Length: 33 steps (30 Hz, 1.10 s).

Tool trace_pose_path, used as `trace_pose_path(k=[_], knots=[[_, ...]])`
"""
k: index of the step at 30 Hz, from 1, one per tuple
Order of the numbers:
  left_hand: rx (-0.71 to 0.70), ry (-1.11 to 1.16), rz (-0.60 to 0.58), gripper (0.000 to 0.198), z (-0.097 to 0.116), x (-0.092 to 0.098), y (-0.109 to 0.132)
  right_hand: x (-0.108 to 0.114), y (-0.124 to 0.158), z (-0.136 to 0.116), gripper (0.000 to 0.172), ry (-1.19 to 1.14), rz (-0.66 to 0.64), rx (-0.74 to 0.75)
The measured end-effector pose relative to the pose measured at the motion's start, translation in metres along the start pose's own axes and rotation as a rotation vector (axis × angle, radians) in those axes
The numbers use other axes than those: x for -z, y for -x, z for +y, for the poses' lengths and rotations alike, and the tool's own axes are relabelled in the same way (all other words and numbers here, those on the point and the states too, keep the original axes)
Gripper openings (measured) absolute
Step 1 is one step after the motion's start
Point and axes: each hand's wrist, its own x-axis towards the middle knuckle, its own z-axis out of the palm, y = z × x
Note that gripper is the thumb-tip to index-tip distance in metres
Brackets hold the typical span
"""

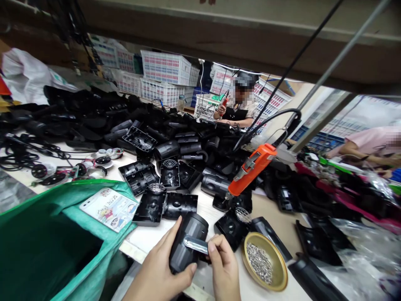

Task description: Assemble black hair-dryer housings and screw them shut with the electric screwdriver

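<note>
My left hand (163,267) is wrapped round a black plastic housing (191,229), a rounded cylinder-like shell held above the table's front edge. Between the thumb and fingers of my right hand (223,261) is a small dark strip-shaped piece (197,244) with a light, shiny rounded end. That piece lies across the side of the housing; whether it is fixed there I cannot tell. Just right of my hands stands a yellowish bowl (280,267) of small silvery screws (259,262). An orange electric screwdriver (252,169) hangs beyond them, tip down.
Open black half-shells (149,209) lie just behind my hands, with a large heap of black parts (94,113) farther back. A green bag (37,246) gapes at left beside a printed card (109,208). Across the table, a co-worker (239,104) holds a red tool.
</note>
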Motion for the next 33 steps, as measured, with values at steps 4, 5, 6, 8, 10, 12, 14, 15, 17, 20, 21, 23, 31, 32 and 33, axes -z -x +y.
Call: trace_pose_path(k=[4, 5, 6, 8, 10, 12, 14, 15, 17, 20, 21, 23, 31, 32, 33], knots=[[-0.023, -0.047, 0.003, 0.086, 0.001, 0.004, 0.003, 0.010, -0.001, -0.031, 0.022, 0.305, 0.093, 0.203], [-0.028, -0.054, -0.003, 0.086, 0.001, 0.005, 0.004, 0.015, -0.003, -0.039, 0.020, 0.381, 0.116, 0.249], [-0.031, -0.055, -0.008, 0.087, 0.002, 0.005, 0.005, 0.020, -0.005, -0.047, 0.017, 0.436, 0.118, 0.281], [-0.031, -0.041, -0.006, 0.088, 0.002, 0.005, 0.006, 0.029, -0.010, -0.058, 0.014, 0.528, 0.015, 0.332], [-0.022, -0.018, 0.002, 0.090, 0.001, 0.004, 0.007, 0.033, -0.013, -0.061, 0.021, 0.603, -0.167, 0.390], [-0.006, -0.010, 0.003, 0.093, 0.000, 0.001, 0.007, 0.031, -0.013, -0.059, 0.028, 0.632, -0.278, 0.436], [0.005, -0.028, 0.019, 0.096, -0.002, -0.002, 0.006, 0.026, -0.011, -0.054, 0.028, 0.613, -0.281, 0.445], [0.007, -0.044, 0.026, 0.097, -0.002, -0.003, 0.006, 0.023, -0.010, -0.051, 0.026, 0.597, -0.267, 0.438], [0.004, -0.072, 0.031, 0.097, -0.001, -0.004, 0.006, 0.016, -0.007, -0.048, 0.025, 0.586, -0.258, 0.419], [0.005, -0.094, 0.005, 0.094, 0.002, -0.002, 0.006, 0.010, -0.005, -0.052, 0.021, 0.598, -0.247, 0.407], [0.006, -0.097, -0.001, 0.093, 0.003, 0.000, 0.007, 0.011, -0.005, -0.054, 0.020, 0.606, -0.238, 0.410], [0.004, -0.090, -0.014, 0.091, 0.005, 0.003, 0.008, 0.018, -0.008, -0.060, 0.020, 0.640, -0.203, 0.425], [0.048, 0.058, 0.028, 0.078, 0.009, 0.010, 0.014, 0.136, -0.043, -0.058, 0.020, 1.321, -0.139, 0.169], [0.053, 0.083, 0.061, 0.075, 0.009, 0.010, 0.014, 0.144, -0.046, -0.055, 0.016, 1.370, -0.194, 0.117], [0.059, 0.106, 0.089, 0.072, 0.010, 0.010, 0.014, 0.148, -0.047, -0.051, 0.013, 1.404, -0.225, 0.098]])
